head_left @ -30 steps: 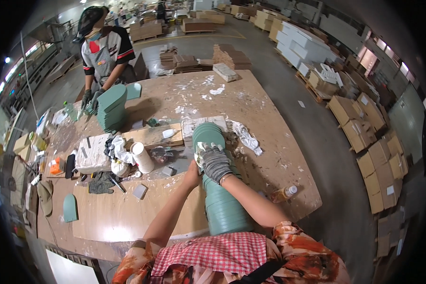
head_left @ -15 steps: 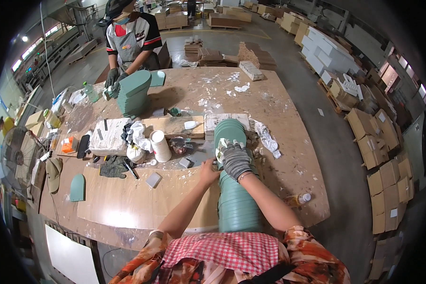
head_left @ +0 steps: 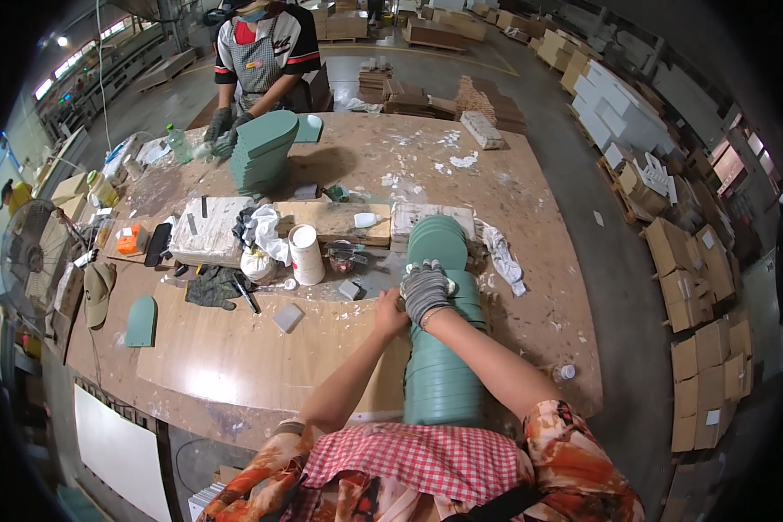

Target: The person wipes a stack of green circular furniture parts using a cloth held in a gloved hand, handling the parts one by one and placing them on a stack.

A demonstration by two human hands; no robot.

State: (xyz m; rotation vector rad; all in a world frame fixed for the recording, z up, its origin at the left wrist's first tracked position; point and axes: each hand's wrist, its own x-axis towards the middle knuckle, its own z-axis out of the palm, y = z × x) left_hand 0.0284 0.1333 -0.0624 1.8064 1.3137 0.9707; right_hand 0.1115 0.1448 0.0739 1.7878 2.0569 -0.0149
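Note:
A long row of green round-ended panels (head_left: 444, 387) lies overlapped on the table in front of me, running away from my body. My right hand (head_left: 426, 291), in a grey striped glove, presses down on the panels with a white cloth (head_left: 451, 285) bunched under its fingers. Bare, my left hand (head_left: 391, 311) grips the left edge of the panels beside the glove; its fingertips are partly hidden. At the far end the row leans on a white-smeared block (head_left: 409, 217).
Across the table a gloved co-worker (head_left: 265, 70) stands at another green stack (head_left: 265, 152). Left of my hands are a white cup (head_left: 304, 254), a grey block (head_left: 287, 317), a dark glove (head_left: 213, 287) and a single green panel (head_left: 141, 322). A crumpled rag (head_left: 503, 259) and a bottle (head_left: 564, 372) lie right.
My right hand has shifted slightly left and nearer over the panels, and the cloth now shows at its right side. My left hand stays by the edge. The whole view has turned a little.

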